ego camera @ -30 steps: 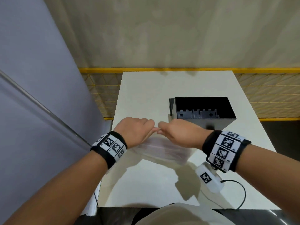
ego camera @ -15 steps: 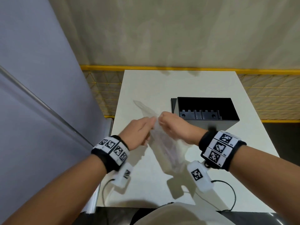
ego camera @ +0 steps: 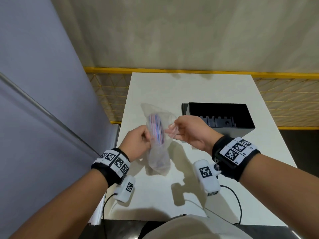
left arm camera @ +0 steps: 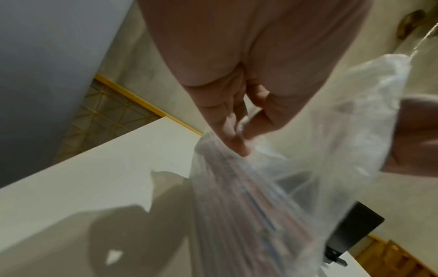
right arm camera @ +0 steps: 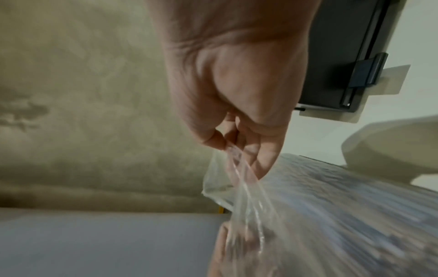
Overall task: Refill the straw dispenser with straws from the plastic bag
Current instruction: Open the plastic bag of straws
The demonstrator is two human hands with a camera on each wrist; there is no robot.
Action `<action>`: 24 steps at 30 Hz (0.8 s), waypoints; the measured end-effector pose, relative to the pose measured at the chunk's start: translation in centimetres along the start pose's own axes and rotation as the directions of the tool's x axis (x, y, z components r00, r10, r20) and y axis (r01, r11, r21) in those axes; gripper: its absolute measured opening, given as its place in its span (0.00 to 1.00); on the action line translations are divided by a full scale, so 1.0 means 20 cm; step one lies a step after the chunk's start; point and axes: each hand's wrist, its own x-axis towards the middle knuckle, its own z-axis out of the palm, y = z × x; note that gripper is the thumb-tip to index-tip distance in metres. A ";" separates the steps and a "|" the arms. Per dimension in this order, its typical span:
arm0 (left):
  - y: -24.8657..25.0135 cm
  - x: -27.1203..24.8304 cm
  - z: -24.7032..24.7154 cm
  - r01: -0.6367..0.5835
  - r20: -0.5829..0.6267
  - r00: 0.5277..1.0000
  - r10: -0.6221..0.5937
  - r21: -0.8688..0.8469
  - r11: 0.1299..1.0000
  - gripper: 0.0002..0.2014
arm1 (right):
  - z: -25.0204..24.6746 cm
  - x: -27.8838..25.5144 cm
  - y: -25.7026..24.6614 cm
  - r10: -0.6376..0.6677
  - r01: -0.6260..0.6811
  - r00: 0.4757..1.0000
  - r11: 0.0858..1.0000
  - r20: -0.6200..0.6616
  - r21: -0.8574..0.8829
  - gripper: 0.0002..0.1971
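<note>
Nearest you, your left hand (ego camera: 138, 145) pinches the left side of the bag (ego camera: 158, 152), fingers (left arm camera: 233, 138) clamped on the plastic. Your right hand (ego camera: 189, 133) pinches the bag's right lip at 3 o'clock, pulling the mouth wide above the bench (ego camera: 172, 90). Striped straws (ego camera: 156, 129) stand inside, and the black dispenser (ego camera: 222, 116) sits open-topped farther off at 2 o'clock.
</note>
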 end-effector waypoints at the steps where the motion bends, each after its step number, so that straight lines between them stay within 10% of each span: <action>1: -0.02 -0.01 0.00 0.025 -0.020 0.999 -0.026 -0.039 0.999 0.19 | -0.02 0.01 0.00 0.018 -0.019 1.000 1.000 -0.026 -0.016 0.09; 5: -0.03 -0.01 -0.01 0.223 -0.056 0.964 -0.260 -0.362 0.905 0.21 | -0.08 0.05 0.04 0.116 -0.128 0.984 0.988 -0.132 -0.084 0.13; 10: 0.08 -0.01 -0.03 0.387 0.118 0.877 -0.465 -0.748 0.539 0.19 | -0.07 -0.01 0.06 0.144 -0.154 0.988 0.957 -0.060 -0.245 0.13; 13: 0.14 0.01 -0.03 0.437 0.136 0.885 -0.445 -0.574 0.692 0.04 | -0.02 -0.05 0.06 0.014 -0.007 1.000 0.898 0.011 -0.441 0.12; 18: 0.12 0.05 -0.01 0.236 0.001 0.971 -0.239 -0.165 0.958 0.09 | -0.01 -0.02 0.05 -0.099 0.098 0.995 0.875 0.021 -0.475 0.14; 24: 0.14 0.05 -0.08 0.315 0.113 0.932 -0.344 -0.722 0.616 0.23 | -0.08 -0.01 0.02 -0.076 0.050 0.996 0.931 -0.056 -0.362 0.14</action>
